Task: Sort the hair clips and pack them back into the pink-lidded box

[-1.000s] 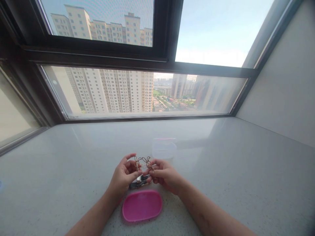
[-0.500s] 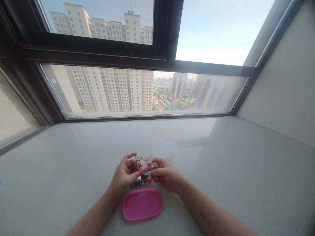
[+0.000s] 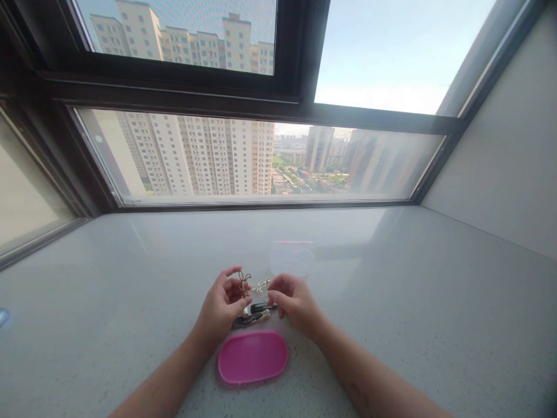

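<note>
Head view: a bluish object (image 3: 4,316), cut off at the far left edge, cannot be identified. Left hand (image 3: 221,302): grip clamped on the brown clip (image 3: 243,283), thumb below and forefinger above, a hold that probably leaves the thin loops uncovered and upright. Just right of and below that hand, black clips (image 3: 250,320) lie bunched, likely so that either hand can reach them. Nearest the wearer, between the forearms, sits the pink dish (image 3: 253,358); its raised rim should stop small pieces sliding off. The pale clip (image 3: 262,284) spans the gap between the hands; its contact with the fingers is unclear. Behind lies the bag (image 3: 292,259), clear and flat, presumably set there out of the fingers' way. Right hand (image 3: 298,302): thumb and fingertips close together beside the pale clip; cannot tell whether the grip has hold of it. Sill (image 3: 108,296): pale, speckled, glossy, lit from the window. Room: dark frame (image 3: 183,96) to left and ahead, towers (image 3: 204,154) outside, plain wall (image 3: 500,174) at right.
</note>
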The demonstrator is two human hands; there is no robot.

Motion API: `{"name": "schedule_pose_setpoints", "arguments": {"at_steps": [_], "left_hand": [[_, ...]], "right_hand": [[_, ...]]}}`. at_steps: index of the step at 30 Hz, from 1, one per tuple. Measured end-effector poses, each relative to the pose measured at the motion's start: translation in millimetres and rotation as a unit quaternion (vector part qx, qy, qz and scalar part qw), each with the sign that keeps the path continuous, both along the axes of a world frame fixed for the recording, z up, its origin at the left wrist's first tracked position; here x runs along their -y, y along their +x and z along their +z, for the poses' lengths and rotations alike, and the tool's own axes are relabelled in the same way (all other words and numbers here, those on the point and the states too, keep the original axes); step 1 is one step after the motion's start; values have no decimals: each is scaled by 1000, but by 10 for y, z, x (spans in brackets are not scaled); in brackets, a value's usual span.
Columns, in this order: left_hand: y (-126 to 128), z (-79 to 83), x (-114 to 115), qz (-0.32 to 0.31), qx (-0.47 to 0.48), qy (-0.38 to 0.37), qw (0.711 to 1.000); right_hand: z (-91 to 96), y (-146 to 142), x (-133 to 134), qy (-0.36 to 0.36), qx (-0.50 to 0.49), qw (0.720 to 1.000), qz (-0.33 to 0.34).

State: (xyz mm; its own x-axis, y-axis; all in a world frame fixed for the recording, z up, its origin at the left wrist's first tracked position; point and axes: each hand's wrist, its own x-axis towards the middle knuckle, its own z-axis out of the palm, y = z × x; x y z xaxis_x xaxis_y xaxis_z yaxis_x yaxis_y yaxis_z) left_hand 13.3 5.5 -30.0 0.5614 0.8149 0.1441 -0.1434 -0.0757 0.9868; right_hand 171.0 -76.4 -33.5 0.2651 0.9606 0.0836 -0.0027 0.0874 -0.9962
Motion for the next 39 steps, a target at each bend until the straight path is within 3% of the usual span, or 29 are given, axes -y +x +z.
{"name": "schedule_pose_setpoints", "arguments": {"at_steps": [2,4,8,12,20,24,28,32,34,36,39], "left_hand": [[1,-2,-17,27,-11,1,1000],[3,0,-25,42,-18,0,999],[4,1,-22,41,-21,-3,999],[2,-3,-12,34,-17,-2,999],[-6,-25,-28,25,-23,-8,999],[-1,-21,-27,18,-14,-18,1000],[6,-1,-13,21,-7,-36,999],[-5,-17,-21,6,-4,-20,1000],[-14,-31,-23,-7,-9,-8,1000],[-20,-36,-16,-16,-17,-2,1000],[-17,-25,4,-23,-22,-1,1000]], "right_hand": [[20,8,6,26,138,988,-64],[39,33,10,41,255,962,-83],[23,90,-10,25,380,925,-16],[-15,109,-24,-6,437,899,23],[48,137,30,-54,487,870,-59],[35,149,27,-53,477,875,-64],[2,133,-6,-13,392,916,-81],[-50,73,-68,-28,95,994,-49],[-58,40,-83,-33,-69,997,-13],[-43,14,-76,-40,-183,982,29],[-5,-1,-43,-72,-251,962,84]]}}
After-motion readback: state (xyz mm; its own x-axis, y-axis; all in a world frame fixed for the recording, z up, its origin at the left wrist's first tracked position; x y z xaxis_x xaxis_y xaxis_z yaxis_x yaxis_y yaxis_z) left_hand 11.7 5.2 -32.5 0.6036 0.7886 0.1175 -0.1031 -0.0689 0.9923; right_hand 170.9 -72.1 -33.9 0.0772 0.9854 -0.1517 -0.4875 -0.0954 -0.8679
